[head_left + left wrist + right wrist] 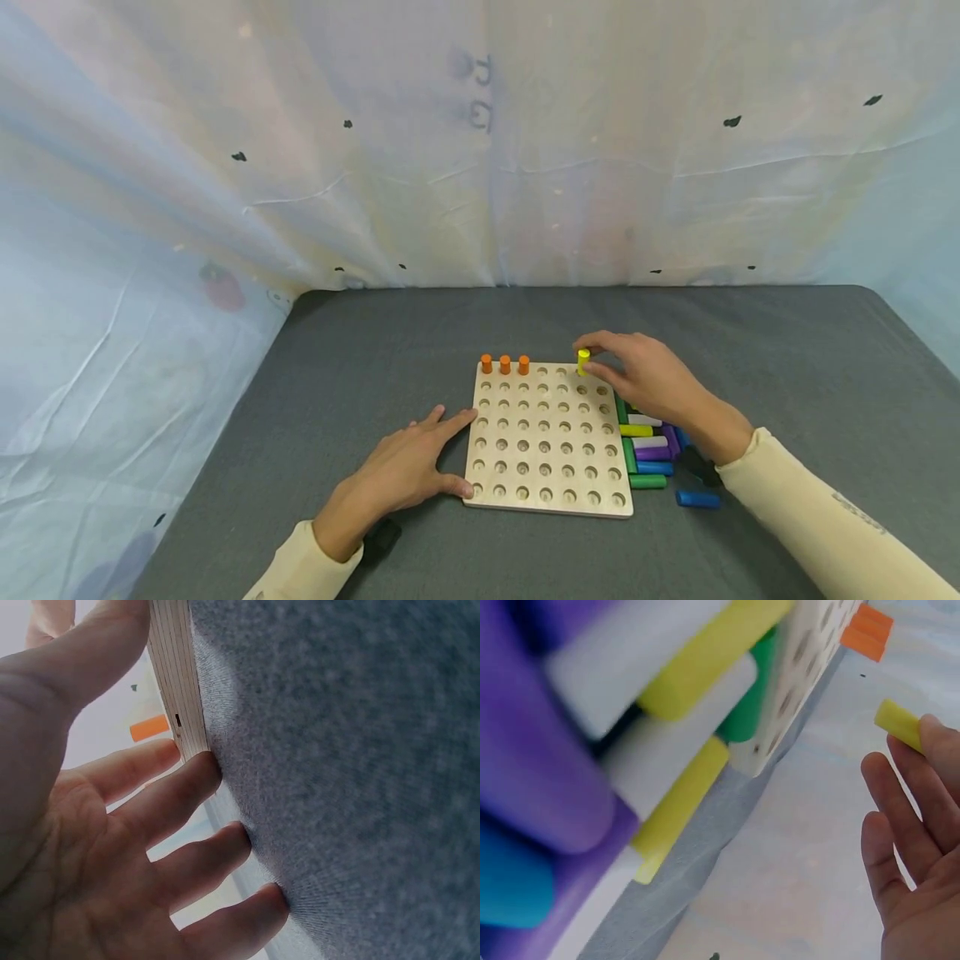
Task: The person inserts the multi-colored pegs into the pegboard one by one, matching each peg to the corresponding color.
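A wooden board [534, 481] with rows of round holes lies on a grey cloth [750, 358]. Above the sixth hole from the left in the board's far row, the right hand [645, 375] pinches a yellow peg [582, 358] upright between thumb and fingertips; whether its foot sits in the hole cannot be told. The left hand [408, 467], its fingers spread and loose, touches the board's left edge. Three orange pegs [505, 365] stand in the board's far left holes. Against the board's right edge lies a pile of green, white, yellow, purple and blue pegs [649, 468], with one blue peg [697, 499] apart, near the board's close right corner. Small lettering [858, 512] on the right sleeve [795, 500], right of the board, is too tiny to read; the sheet [405, 208] beyond the board bears faint marks [482, 115] like letters, one resembling a G.
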{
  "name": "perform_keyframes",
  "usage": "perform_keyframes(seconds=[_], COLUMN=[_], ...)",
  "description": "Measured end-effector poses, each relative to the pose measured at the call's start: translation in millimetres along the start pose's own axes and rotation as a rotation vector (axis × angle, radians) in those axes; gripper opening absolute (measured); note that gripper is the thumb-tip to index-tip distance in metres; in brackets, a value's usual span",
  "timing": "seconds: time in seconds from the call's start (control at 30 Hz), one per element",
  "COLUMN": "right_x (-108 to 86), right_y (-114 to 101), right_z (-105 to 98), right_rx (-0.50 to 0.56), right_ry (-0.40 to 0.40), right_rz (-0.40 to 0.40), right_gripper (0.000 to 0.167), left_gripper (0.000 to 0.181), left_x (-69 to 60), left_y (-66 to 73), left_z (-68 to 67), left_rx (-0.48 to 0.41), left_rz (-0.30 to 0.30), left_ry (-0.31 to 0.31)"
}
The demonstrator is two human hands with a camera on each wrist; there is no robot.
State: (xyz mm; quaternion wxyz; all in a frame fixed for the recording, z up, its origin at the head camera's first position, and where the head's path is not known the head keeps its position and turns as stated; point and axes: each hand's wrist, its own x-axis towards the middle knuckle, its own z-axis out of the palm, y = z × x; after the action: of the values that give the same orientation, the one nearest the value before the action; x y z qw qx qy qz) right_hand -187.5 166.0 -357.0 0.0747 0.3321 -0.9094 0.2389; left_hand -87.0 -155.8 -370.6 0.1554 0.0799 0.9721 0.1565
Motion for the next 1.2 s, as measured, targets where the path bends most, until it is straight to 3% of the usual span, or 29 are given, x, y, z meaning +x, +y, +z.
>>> perform_keyframes(seconds=[0.23, 0.5, 0.87, 1.2], right_x=[-18.4, -35.8, -17.9, -0.1], right_y=[-16, -22, -2, -19], right_z=[1, 16, 15, 16], right_rx=[-0.006, 0.007, 0.007, 0.098], right_ry=[0.003, 0.061, 0.038, 0.013], right_rz=[0.064, -0.015, -0.058, -0.09], right_gripper=[0.031, 0.031, 0.031, 0.031], left_gripper=[0.097, 0.097, 0.097, 0.098], left_x=[0.4, 1.0, 0.1, 1.2], left_y=[0.9, 0.2, -0.9, -0.3], left_z=[-1.5, -1.9, -0.9, -0.1], left_rx=[0.004, 0.003, -0.001, 0.003], left_rz=[0.003, 0.004, -0.004, -0.007], left_ry=[0.002, -0.006, -0.01, -0.011])
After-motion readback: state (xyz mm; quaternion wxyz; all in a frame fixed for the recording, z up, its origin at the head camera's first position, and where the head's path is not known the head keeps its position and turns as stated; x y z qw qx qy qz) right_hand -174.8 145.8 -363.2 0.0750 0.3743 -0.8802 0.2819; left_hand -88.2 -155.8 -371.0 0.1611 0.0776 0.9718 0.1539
